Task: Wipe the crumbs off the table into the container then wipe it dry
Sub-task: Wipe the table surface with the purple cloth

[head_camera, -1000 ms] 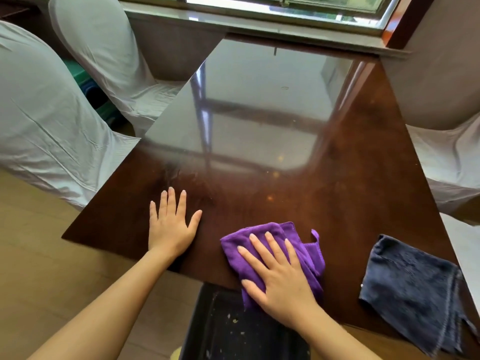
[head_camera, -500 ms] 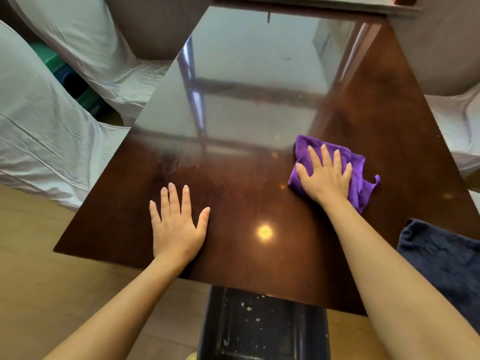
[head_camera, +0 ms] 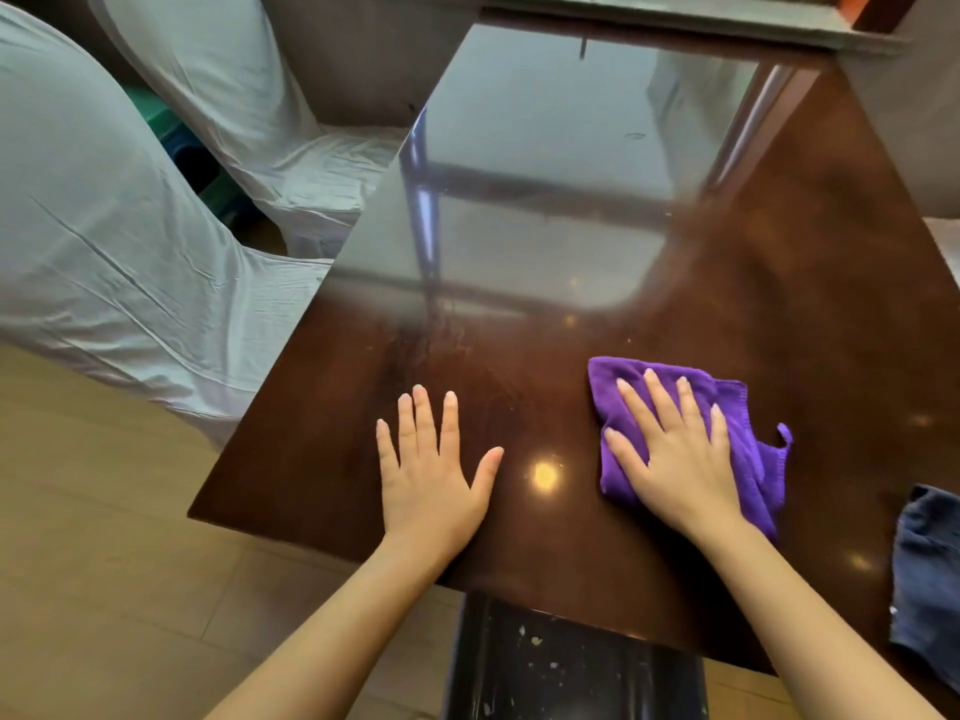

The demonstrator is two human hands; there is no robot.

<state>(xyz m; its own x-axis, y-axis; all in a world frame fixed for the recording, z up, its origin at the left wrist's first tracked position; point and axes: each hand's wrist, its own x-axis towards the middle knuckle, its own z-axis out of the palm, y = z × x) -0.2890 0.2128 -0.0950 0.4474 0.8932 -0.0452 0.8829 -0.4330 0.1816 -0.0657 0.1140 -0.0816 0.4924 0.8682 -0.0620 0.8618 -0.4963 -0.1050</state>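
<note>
**Pulling the cloth toward the near edge**

My right hand (head_camera: 675,459) lies flat, fingers spread, pressing the crumpled purple microfibre cloth (head_camera: 748,449) onto the glossy dark brown wooden table (head_camera: 779,283); it pinches nothing, only bears down with palm and fingers. The cloth sits right of centre, nearer the near edge than the far one. My left hand (head_camera: 434,475) rests open and empty on the bare tabletop, fingers splayed, left of the cloth and apart from it, steadying me.

The black rectangular container (head_camera: 571,672) stands below the near edge, between my forearms, with pale crumbs already speckling its inside. A folded dark blue-grey towel (head_camera: 930,579) waits at the right edge, near the near corner, and I judge it is for the drying pass.

To do this stroke well, I would keep the palm's pressure even so the cloth's leading fold stays down, draw straight toward the near edge above the container, and angle slightly leftward, since the cloth lies to the right of its opening. A smeared patch shows beyond my left hand; that seems to need another pass.
</note>
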